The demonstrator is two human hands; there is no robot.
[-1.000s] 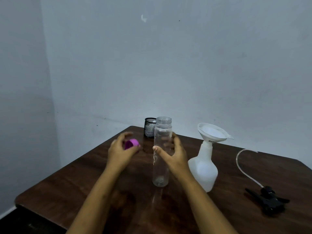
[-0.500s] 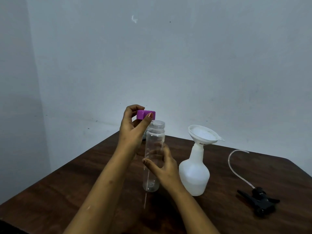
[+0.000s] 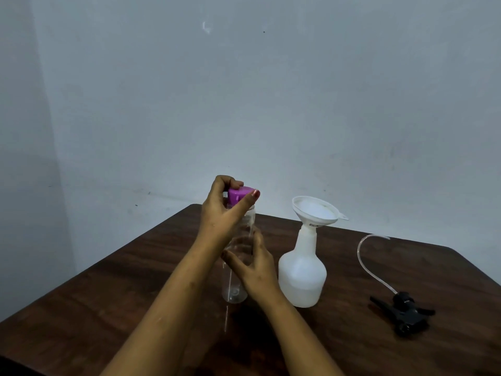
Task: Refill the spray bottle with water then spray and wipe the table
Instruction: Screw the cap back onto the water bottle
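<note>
While both forearms reach in from the near edge of the dark wooden surface, the right hand wraps its grip around the middle of a clear plastic bottle standing upright. Above it, the left hand pinches a purple cap in its fingertips, right at the bottle's mouth. Just beside the right hand stands the white spray bottle, partly filled, with a white funnel seated in its neck. Farther right, well apart, the black spray trigger head lies on its side, its clear tube curving upward.
</note>
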